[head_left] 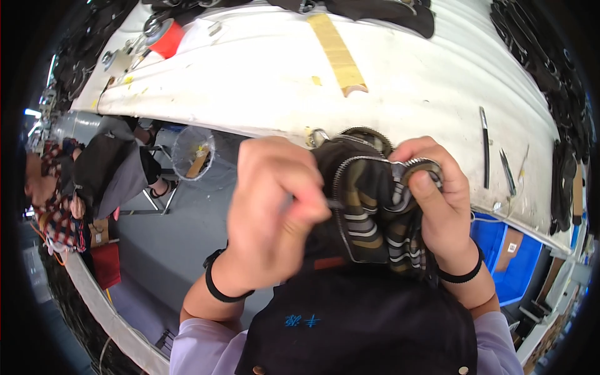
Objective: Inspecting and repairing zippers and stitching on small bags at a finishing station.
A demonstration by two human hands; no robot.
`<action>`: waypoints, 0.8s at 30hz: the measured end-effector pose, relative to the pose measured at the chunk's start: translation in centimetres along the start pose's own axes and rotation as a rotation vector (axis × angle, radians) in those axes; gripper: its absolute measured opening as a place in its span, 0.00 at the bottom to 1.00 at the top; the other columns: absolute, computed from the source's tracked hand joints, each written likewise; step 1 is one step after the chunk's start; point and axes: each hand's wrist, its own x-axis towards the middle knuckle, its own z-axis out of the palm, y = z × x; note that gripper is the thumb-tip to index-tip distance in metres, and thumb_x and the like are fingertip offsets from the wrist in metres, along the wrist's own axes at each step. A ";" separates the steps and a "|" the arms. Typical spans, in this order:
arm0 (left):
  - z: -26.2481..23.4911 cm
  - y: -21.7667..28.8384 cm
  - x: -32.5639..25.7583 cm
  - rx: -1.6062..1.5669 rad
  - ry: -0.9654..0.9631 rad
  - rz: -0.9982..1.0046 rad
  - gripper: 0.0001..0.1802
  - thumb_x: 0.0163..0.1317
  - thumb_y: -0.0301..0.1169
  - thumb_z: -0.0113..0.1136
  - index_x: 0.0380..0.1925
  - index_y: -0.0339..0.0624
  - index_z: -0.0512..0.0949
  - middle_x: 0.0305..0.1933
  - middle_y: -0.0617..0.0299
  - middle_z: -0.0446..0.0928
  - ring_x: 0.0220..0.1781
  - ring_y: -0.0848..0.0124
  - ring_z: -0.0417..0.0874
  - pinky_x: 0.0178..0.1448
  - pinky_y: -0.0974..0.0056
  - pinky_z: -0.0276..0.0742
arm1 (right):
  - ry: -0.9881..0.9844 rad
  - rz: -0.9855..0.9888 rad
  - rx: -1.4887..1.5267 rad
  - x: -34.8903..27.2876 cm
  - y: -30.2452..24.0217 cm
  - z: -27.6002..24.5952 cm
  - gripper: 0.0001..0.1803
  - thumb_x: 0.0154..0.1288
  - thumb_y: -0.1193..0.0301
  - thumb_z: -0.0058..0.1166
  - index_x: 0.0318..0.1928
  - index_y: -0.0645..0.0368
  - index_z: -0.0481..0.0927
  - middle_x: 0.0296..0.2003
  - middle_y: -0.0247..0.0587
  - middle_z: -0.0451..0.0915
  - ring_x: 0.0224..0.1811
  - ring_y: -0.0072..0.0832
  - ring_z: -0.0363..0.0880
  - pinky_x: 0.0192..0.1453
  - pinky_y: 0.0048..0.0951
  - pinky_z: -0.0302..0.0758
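Note:
A dark fabric bag (359, 219) with camouflage and striped panels and metal zipper teeth is bunched up in front of my chest, at the near edge of the white table. My right hand (440, 187) pinches its zippered edge between thumb and fingers, and the zipper curls round beside the thumb. To the left of the bag, my left hand (272, 206) is raised and blurred, its fingers curled into a pinch close to the zipper line. Whatever those fingers hold is too small and smeared to name.
On the white table (250, 87) lie a tan strip (337, 53), a black-handled tool (485, 147), tweezers (507, 172) and a red can (165, 39). A blue crate (528, 265) stands at right. Left are a lined waste bin (192, 153) and another person with dark cloth (106, 165).

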 end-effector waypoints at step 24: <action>-5.8 -15.2 -5.7 -0.739 0.912 -0.910 0.07 0.69 0.36 0.57 0.36 0.47 0.74 0.31 0.70 0.72 0.32 0.78 0.72 0.36 0.70 0.70 | 0.042 -0.007 -0.085 -0.6 0.5 -0.3 0.15 0.71 0.63 0.52 0.42 0.65 0.75 0.44 0.41 0.74 0.45 0.23 0.71 0.53 0.25 0.67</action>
